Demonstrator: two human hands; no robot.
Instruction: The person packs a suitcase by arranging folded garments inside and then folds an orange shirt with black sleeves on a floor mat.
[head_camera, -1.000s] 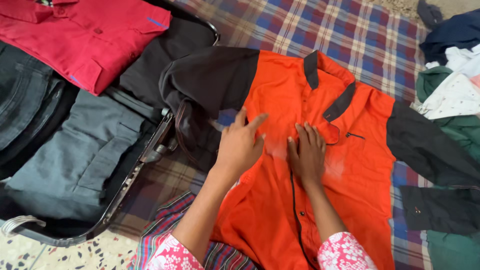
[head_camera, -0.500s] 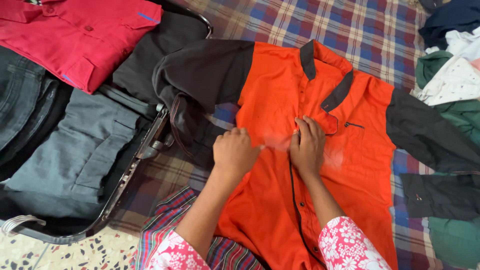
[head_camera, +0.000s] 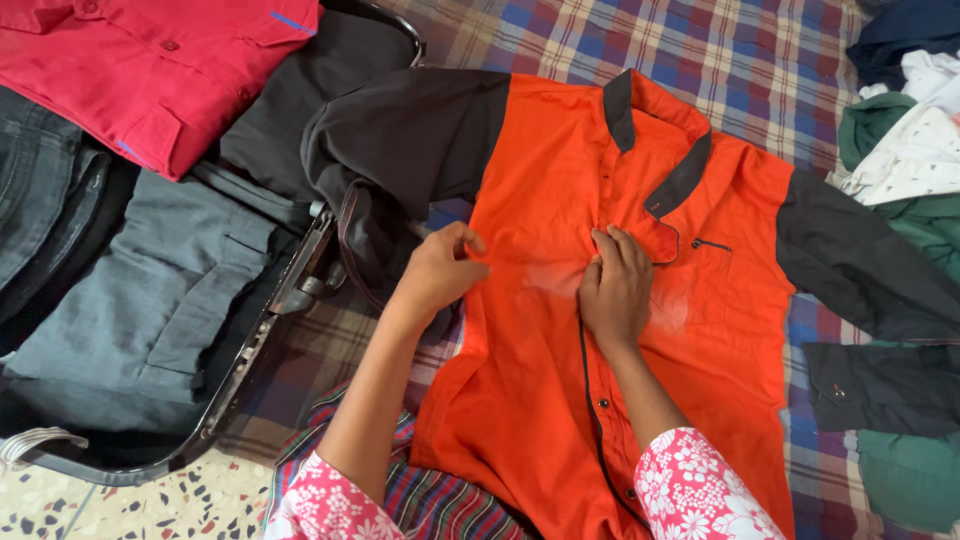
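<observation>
An orange shirt (head_camera: 560, 180) with black sleeves and a black collar lies front up on a plaid blanket (head_camera: 700, 50). My right hand (head_camera: 615, 285) presses flat on the chest of the shirt beside the button line, just left of the small pocket. My left hand (head_camera: 440, 270) pinches the shirt's left edge near the armpit, fingers closed on the orange cloth. The shirt's left black sleeve (head_camera: 400, 150) drapes over the rim of an open suitcase. Pink flowered sleeves cover both my forearms.
An open suitcase (head_camera: 250, 360) at the left holds a folded red shirt (head_camera: 150, 70), grey trousers (head_camera: 150, 300) and dark jeans (head_camera: 40, 210). A heap of green, white and navy clothes (head_camera: 910, 170) lies at the right. Speckled floor (head_camera: 180, 505) shows at bottom left.
My left hand slid left from the chest to the shirt's side edge and closed on the cloth. My right hand stayed pressed on the chest. The view shifted slightly.
</observation>
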